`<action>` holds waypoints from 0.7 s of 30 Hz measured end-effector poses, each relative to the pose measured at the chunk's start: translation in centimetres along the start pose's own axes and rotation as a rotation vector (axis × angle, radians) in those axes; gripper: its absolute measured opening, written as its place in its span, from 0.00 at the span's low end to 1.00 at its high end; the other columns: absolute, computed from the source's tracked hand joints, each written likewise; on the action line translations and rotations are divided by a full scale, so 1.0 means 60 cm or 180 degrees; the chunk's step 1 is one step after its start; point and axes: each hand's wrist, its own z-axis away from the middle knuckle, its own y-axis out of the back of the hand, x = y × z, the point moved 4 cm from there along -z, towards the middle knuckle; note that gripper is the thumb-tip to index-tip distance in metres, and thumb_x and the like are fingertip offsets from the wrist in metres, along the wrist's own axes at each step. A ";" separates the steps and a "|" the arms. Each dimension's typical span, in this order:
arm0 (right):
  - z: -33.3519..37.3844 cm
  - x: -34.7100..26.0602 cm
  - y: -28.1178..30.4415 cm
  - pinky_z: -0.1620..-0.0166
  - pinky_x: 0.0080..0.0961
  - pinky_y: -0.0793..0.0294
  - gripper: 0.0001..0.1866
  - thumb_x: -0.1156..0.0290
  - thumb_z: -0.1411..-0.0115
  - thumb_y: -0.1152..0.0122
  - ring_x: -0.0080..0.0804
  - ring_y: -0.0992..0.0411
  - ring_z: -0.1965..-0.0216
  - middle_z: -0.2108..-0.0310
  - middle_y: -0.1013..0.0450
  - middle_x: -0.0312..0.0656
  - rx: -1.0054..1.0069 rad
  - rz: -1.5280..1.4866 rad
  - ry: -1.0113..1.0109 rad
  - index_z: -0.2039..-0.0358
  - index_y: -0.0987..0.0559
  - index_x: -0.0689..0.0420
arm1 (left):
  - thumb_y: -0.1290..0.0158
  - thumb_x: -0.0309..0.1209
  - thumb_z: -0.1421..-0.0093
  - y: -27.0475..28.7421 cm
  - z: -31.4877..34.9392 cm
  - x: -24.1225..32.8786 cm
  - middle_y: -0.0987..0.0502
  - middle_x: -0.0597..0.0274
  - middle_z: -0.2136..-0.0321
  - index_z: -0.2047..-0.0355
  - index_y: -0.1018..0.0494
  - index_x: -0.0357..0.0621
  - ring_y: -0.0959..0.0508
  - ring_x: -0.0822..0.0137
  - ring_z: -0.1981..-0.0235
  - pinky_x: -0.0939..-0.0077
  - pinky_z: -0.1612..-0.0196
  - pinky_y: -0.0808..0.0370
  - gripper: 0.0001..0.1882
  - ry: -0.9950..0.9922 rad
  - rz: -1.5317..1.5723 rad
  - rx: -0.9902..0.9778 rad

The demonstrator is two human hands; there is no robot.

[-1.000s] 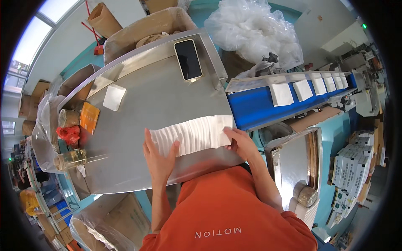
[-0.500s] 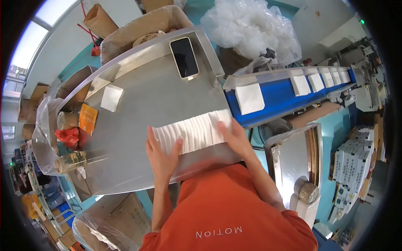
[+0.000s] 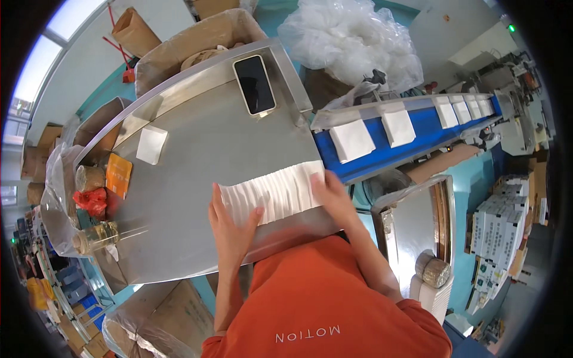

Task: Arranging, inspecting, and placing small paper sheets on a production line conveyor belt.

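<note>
A row of white folded napkins (image 3: 271,190) stands on edge on the grey metal table, packed side by side, close to my body. At its left end, my left hand (image 3: 234,230) presses with the thumb on the near side and the fingers along the end. The opposite end is gripped by my right hand (image 3: 333,198), its thumb on top and its other fingers partly hidden behind. Right of the table, white napkin stacks (image 3: 352,141) lie spaced out on a blue conveyor belt (image 3: 375,132). A single white napkin (image 3: 151,144) lies flat at the table's left.
A phone (image 3: 254,85) lies near the raised metal rim at the back. Along the left edge sit an orange packet (image 3: 119,175), a red plastic bundle (image 3: 91,203) and tape rolls (image 3: 95,237). Clear plastic bags (image 3: 352,39) are piled behind the conveyor.
The conveyor's second napkin stack has moved left, closer to the nearest one. My hands stay at the two ends of the row. The whole view has shifted slightly.
</note>
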 end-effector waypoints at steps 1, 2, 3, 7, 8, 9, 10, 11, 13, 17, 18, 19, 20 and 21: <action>0.012 -0.024 -0.022 0.57 0.23 0.29 0.27 0.54 0.34 0.45 0.26 0.28 0.58 0.59 0.25 0.43 -0.0290 0.0835 0.0403 0.49 0.29 0.68 | 0.34 0.42 0.49 -0.001 0.004 0.001 0.43 0.39 0.39 0.32 0.54 0.41 0.39 0.42 0.39 0.54 0.40 0.38 0.53 -0.0008 0.0003 -0.0034; 0.023 -0.053 -0.035 0.56 0.22 0.29 0.27 0.52 0.34 0.45 0.25 0.28 0.57 0.59 0.24 0.43 -0.0304 0.1034 0.0520 0.50 0.27 0.66 | 0.34 0.42 0.49 -0.003 0.005 0.002 0.43 0.39 0.39 0.32 0.55 0.41 0.40 0.43 0.39 0.54 0.40 0.38 0.53 0.0017 0.0032 0.0014; 0.020 -0.038 -0.033 0.56 0.22 0.29 0.27 0.52 0.34 0.45 0.25 0.28 0.57 0.59 0.24 0.43 -0.0301 0.1036 0.0516 0.50 0.27 0.66 | 0.34 0.42 0.49 -0.005 0.006 0.002 0.43 0.39 0.39 0.31 0.55 0.41 0.40 0.43 0.39 0.53 0.40 0.38 0.54 0.0045 0.0059 0.0066; 0.023 0.015 -0.018 0.56 0.24 0.28 0.25 0.52 0.35 0.43 0.29 0.25 0.61 0.58 0.25 0.40 -0.0419 -0.1720 -0.1401 0.50 0.26 0.61 | 0.33 0.42 0.49 0.002 0.001 -0.003 0.42 0.39 0.39 0.31 0.55 0.40 0.39 0.43 0.39 0.53 0.40 0.38 0.54 0.0096 -0.0050 0.0246; 0.031 0.015 -0.010 0.57 0.25 0.28 0.25 0.52 0.36 0.43 0.29 0.25 0.62 0.58 0.25 0.39 -0.0744 -0.1545 -0.1512 0.49 0.26 0.61 | 0.33 0.43 0.49 0.004 0.000 0.000 0.42 0.39 0.39 0.31 0.55 0.40 0.38 0.43 0.40 0.54 0.40 0.38 0.54 0.0127 -0.0069 0.0205; 0.039 0.016 -0.007 0.58 0.26 0.27 0.25 0.52 0.36 0.43 0.28 0.25 0.64 0.58 0.25 0.39 -0.1068 -0.1366 -0.1621 0.49 0.27 0.61 | 0.33 0.43 0.49 0.006 0.000 0.002 0.41 0.39 0.40 0.31 0.56 0.40 0.38 0.42 0.40 0.54 0.40 0.37 0.54 0.0159 -0.0085 0.0165; 0.043 0.015 -0.003 0.61 0.24 0.27 0.24 0.56 0.37 0.41 0.26 0.25 0.65 0.59 0.25 0.40 -0.1122 -0.1276 -0.1582 0.49 0.28 0.62 | 0.33 0.43 0.49 0.005 0.000 0.003 0.41 0.39 0.40 0.31 0.56 0.40 0.38 0.42 0.40 0.54 0.40 0.37 0.54 0.0178 -0.0085 0.0184; 0.040 0.023 -0.001 0.61 0.24 0.27 0.24 0.56 0.37 0.41 0.26 0.25 0.65 0.59 0.25 0.40 -0.1143 -0.1262 -0.1586 0.49 0.28 0.62 | 0.33 0.43 0.49 0.004 -0.001 0.004 0.41 0.39 0.40 0.31 0.55 0.40 0.38 0.42 0.40 0.54 0.40 0.37 0.54 0.0165 -0.0054 0.0156; 0.018 0.039 0.016 0.61 0.21 0.26 0.24 0.60 0.38 0.38 0.27 0.25 0.65 0.62 0.25 0.42 -0.0208 -0.1488 -0.1020 0.51 0.30 0.65 | 0.33 0.43 0.49 0.003 0.000 0.006 0.41 0.39 0.40 0.31 0.55 0.40 0.38 0.42 0.40 0.54 0.40 0.37 0.54 0.0157 -0.0024 0.0132; 0.001 0.006 0.003 0.57 0.20 0.29 0.20 0.57 0.33 0.46 0.26 0.28 0.61 0.61 0.27 0.39 0.0305 -0.0937 -0.0522 0.54 0.27 0.64 | 0.33 0.44 0.50 -0.011 0.005 0.012 0.43 0.38 0.39 0.31 0.56 0.40 0.39 0.41 0.39 0.54 0.40 0.37 0.55 0.0061 0.0028 -0.0157; 0.011 -0.018 -0.012 0.58 0.20 0.30 0.22 0.55 0.34 0.45 0.24 0.30 0.64 0.63 0.26 0.37 -0.0082 -0.0067 0.0091 0.52 0.26 0.63 | 0.33 0.43 0.50 -0.015 0.008 0.016 0.44 0.38 0.38 0.31 0.56 0.39 0.40 0.41 0.39 0.54 0.40 0.37 0.56 -0.0011 0.0013 -0.0179; 0.011 -0.022 -0.025 0.58 0.21 0.30 0.22 0.55 0.34 0.45 0.24 0.30 0.64 0.63 0.26 0.37 -0.0198 0.0333 0.0164 0.51 0.26 0.62 | 0.33 0.43 0.50 -0.018 0.011 0.018 0.44 0.38 0.38 0.31 0.56 0.39 0.40 0.41 0.39 0.54 0.40 0.37 0.56 -0.0021 0.0014 -0.0194; 0.012 -0.029 -0.035 0.58 0.21 0.30 0.23 0.54 0.34 0.45 0.25 0.30 0.64 0.63 0.25 0.36 -0.0315 0.0734 0.0235 0.50 0.26 0.61 | 0.32 0.43 0.51 -0.019 0.013 0.019 0.45 0.38 0.38 0.31 0.57 0.39 0.40 0.41 0.38 0.53 0.39 0.39 0.56 -0.0014 0.0039 -0.0113; 0.018 -0.030 -0.036 0.58 0.23 0.29 0.23 0.55 0.35 0.44 0.27 0.28 0.64 0.63 0.25 0.38 -0.0397 0.0286 -0.0186 0.50 0.26 0.62 | 0.32 0.42 0.51 -0.019 0.014 0.020 0.47 0.38 0.37 0.31 0.57 0.39 0.41 0.41 0.38 0.52 0.39 0.40 0.57 -0.0005 0.0066 -0.0030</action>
